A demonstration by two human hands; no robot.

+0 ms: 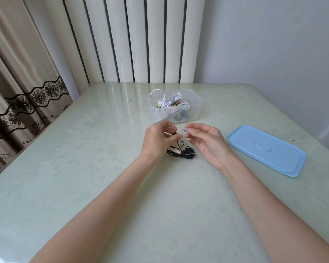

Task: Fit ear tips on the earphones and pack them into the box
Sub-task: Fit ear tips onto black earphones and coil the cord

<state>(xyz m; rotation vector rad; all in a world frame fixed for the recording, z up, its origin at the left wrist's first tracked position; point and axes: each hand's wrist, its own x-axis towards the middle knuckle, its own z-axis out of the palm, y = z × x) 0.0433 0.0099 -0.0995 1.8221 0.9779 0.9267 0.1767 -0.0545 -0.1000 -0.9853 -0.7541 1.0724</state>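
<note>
A black wired earphone set (184, 151) lies bundled on the table, its cord rising to my left hand (159, 138). That hand pinches one small dark earbud (174, 133) between thumb and fingers. My right hand (204, 140) hovers just right of it, with thumb and forefinger pinched together; what they hold is too small to make out. Behind both hands stands a clear plastic box (196, 111) holding white and coloured earphone cables (168, 102).
The box's light blue lid (266, 149) lies flat on the table at the right. A white ribbed radiator (133, 38) and a wall stand behind the table. A curtain (17, 82) hangs past the left table edge.
</note>
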